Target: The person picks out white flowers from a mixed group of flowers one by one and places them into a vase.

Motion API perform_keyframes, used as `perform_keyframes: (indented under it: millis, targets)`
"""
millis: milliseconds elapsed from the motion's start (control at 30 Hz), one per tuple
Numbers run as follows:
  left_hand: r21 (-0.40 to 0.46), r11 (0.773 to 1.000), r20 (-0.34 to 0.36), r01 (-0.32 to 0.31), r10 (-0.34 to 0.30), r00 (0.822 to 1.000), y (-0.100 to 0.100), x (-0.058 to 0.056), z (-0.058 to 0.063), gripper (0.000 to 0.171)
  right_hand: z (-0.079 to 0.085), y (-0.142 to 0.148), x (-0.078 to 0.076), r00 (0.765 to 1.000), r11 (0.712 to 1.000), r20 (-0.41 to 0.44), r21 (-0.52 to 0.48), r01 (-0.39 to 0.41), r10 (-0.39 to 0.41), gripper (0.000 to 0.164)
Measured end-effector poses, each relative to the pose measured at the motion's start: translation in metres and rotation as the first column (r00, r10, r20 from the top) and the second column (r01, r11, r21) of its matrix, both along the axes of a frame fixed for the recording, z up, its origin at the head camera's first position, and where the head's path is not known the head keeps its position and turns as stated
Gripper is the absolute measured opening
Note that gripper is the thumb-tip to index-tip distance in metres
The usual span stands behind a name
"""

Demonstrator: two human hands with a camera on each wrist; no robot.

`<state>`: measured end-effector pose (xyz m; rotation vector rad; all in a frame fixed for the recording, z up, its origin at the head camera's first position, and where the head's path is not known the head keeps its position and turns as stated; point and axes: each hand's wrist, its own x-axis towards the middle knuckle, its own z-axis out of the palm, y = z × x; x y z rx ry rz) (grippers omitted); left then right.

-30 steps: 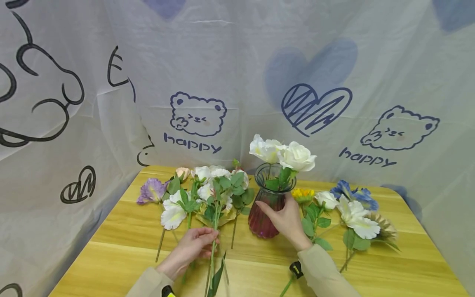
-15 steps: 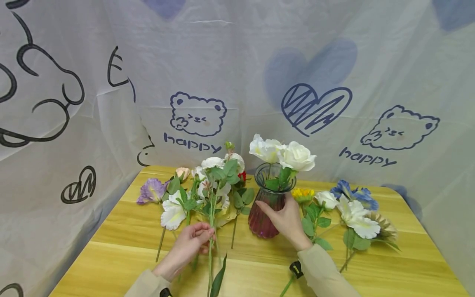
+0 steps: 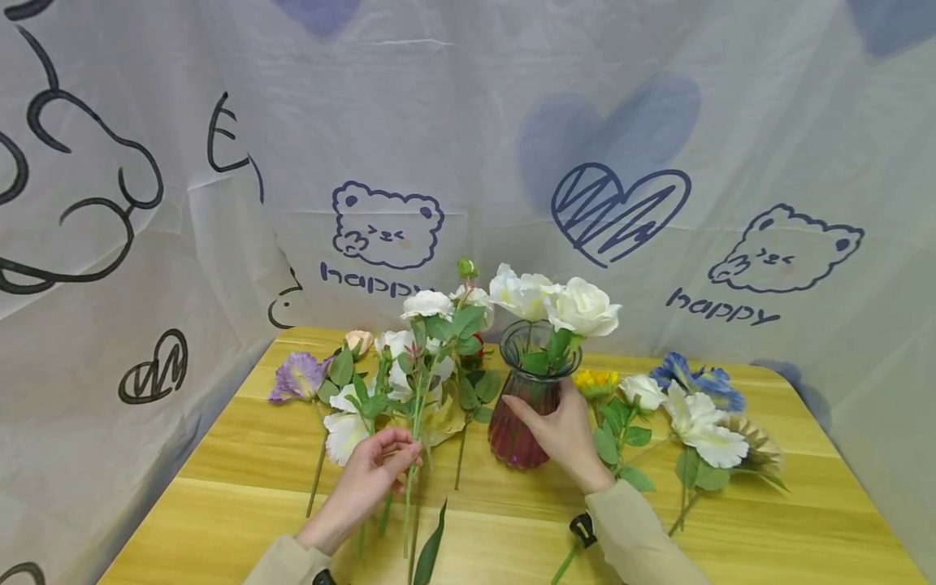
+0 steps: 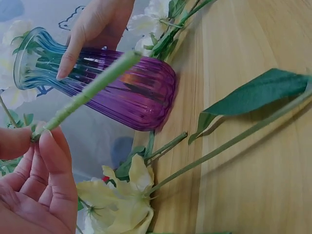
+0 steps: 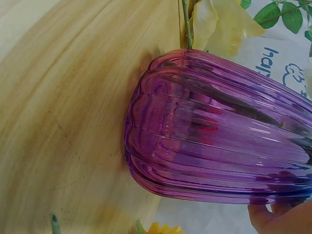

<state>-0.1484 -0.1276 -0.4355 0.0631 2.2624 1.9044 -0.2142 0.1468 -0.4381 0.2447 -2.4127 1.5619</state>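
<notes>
In the head view my left hand [image 3: 366, 483] pinches the thin green stem of a spray of white flowers [image 3: 426, 305], which has green leaves and a small bud on top. The left wrist view shows the stem [image 4: 87, 92] between thumb and fingers, its cut end pointing toward the vase. My right hand [image 3: 566, 435] grips the side of a ribbed glass vase [image 3: 515, 431], bluish at the neck and purple-pink below. It stands upright on the wooden table [image 3: 241, 479]. Two white blooms [image 3: 583, 307] rise from its mouth.
Left of the vase lie a purple flower [image 3: 298, 377], a peach bud [image 3: 359, 341] and other white flowers. To its right are a yellow flower [image 3: 595, 383], a white rose [image 3: 643, 392], blue flowers [image 3: 698, 382] and a tan one [image 3: 756, 447]. A printed cloth [image 3: 468, 122] hangs behind.
My left hand has lifted the white flower spray up off the pile; its blooms now stand higher, near the flowers in the vase. The right hand and vase stay put.
</notes>
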Motion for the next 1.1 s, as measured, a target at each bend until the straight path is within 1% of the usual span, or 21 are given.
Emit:
perform_keyframes:
  millis: [200, 300, 400, 467, 533, 633, 700, 733, 800, 867, 900, 933, 967, 1033, 1100]
  targets:
    - [-0.004, 1.0, -0.02, 0.025, -0.025, 0.999, 0.002, 0.0, 0.002, 0.025, 0.0, 0.001, -0.001, 1.0, 1.0, -0.001, -0.008, -0.006, 0.006, 0.069]
    - [-0.012, 0.999, -0.027, 0.039, -0.039, 0.999, 0.003, 0.0, 0.0, 0.025, 0.001, 0.003, 0.001, 1.0, 1.0, 0.018, -0.001, -0.005, 0.005, 0.071]
    - [-0.017, 0.999, -0.031, 0.047, -0.047, 0.998, 0.003, 0.0, -0.002, 0.025, 0.003, 0.006, 0.006, 0.999, 1.0, 0.047, -0.003, 0.003, -0.003, 0.076]
    - [-0.018, 0.999, -0.034, 0.046, -0.046, 0.998, 0.004, 0.001, -0.004, 0.024, 0.003, 0.008, 0.013, 0.998, 1.0, 0.053, -0.013, 0.014, -0.013, 0.077]
    - [-0.019, 0.999, -0.037, 0.043, -0.043, 0.998, 0.004, 0.001, -0.005, 0.024, 0.003, 0.01, 0.024, 0.998, 0.999, 0.044, -0.04, 0.037, -0.036, 0.076]
    - [-0.025, 0.999, -0.037, 0.039, -0.04, 0.999, 0.004, 0.001, -0.007, 0.024, 0.004, 0.01, 0.043, 0.997, 0.992, 0.026, -0.1, 0.074, -0.072, 0.066]
    - [-0.031, 0.999, -0.035, 0.041, -0.043, 0.998, 0.004, 0.0, -0.007, 0.026, 0.005, 0.008, 0.055, 0.997, 0.984, 0.016, -0.159, 0.077, -0.076, 0.059]
    - [-0.033, 0.999, -0.033, 0.041, -0.042, 0.999, 0.004, 0.0, -0.007, 0.026, 0.005, 0.006, 0.059, 0.998, 0.98, 0.014, -0.188, 0.061, -0.059, 0.054]
    - [-0.034, 0.999, -0.03, 0.039, -0.04, 0.999, 0.004, -0.001, -0.008, 0.028, 0.008, 0.002, 0.066, 1.0, 0.973, 0.008, -0.229, -0.006, 0.008, 0.044]
    - [-0.038, 0.999, -0.029, 0.038, -0.039, 0.999, 0.005, -0.002, -0.008, 0.028, 0.013, -0.002, 0.069, 0.992, 0.958, 0.004, -0.263, -0.117, 0.122, 0.034]
    - [-0.038, 0.999, -0.028, 0.036, -0.037, 0.999, 0.006, -0.002, -0.008, 0.027, 0.015, -0.004, 0.07, 0.982, 0.946, 0.016, -0.272, -0.179, 0.19, 0.029]
    - [-0.037, 0.999, -0.028, 0.034, -0.035, 0.999, 0.006, -0.003, -0.008, 0.026, 0.018, -0.006, 0.071, 0.964, 0.928, 0.033, -0.281, -0.246, 0.265, 0.027]
    - [-0.039, 0.999, -0.027, 0.034, -0.035, 0.999, 0.007, -0.003, -0.009, 0.026, 0.021, -0.008, 0.071, 0.94, 0.906, 0.055, -0.292, -0.307, 0.337, 0.026]
    - [-0.043, 0.998, -0.026, 0.034, -0.035, 0.999, 0.008, -0.004, -0.01, 0.025, 0.026, -0.011, 0.072, 0.878, 0.858, 0.128, -0.318, -0.403, 0.46, 0.03]
    - [-0.046, 0.998, -0.026, 0.036, -0.037, 0.999, 0.008, -0.004, -0.011, 0.024, 0.03, -0.016, 0.072, 0.809, 0.816, 0.208, -0.342, -0.466, 0.55, 0.036]
